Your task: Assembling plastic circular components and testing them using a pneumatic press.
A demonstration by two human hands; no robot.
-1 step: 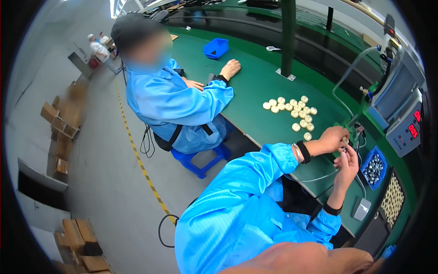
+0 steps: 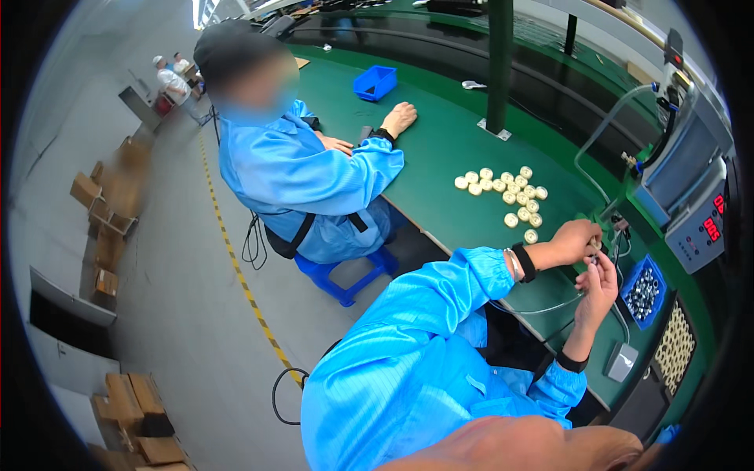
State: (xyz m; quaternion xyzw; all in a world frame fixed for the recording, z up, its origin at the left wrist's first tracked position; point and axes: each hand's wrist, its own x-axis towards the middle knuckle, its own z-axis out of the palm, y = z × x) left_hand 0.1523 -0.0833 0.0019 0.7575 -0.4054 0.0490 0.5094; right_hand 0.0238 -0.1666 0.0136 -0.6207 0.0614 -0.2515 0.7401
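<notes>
Beside the press-like machine (image 2: 682,177), my two hands meet at the fingertips over the green bench. My left hand (image 2: 573,242) is closed on a small round cream-coloured piece (image 2: 595,245). Just below it, my right hand (image 2: 598,292) pinches a small dark part (image 2: 593,260), too small to name, up against that piece. Several similar cream round pieces (image 2: 521,198) lie loosely grouped on the bench to the left of my hands. To the right of my right hand stands a blue bin (image 2: 660,276) holding many small metal parts.
A dark tray (image 2: 656,375) of cream pieces and a small grey box (image 2: 622,361) sit at the near right. Cables and a hose run by the machine. A green post (image 2: 498,71) rises from the bench. A co-worker (image 2: 306,165) sits to the left, near another blue bin (image 2: 375,82).
</notes>
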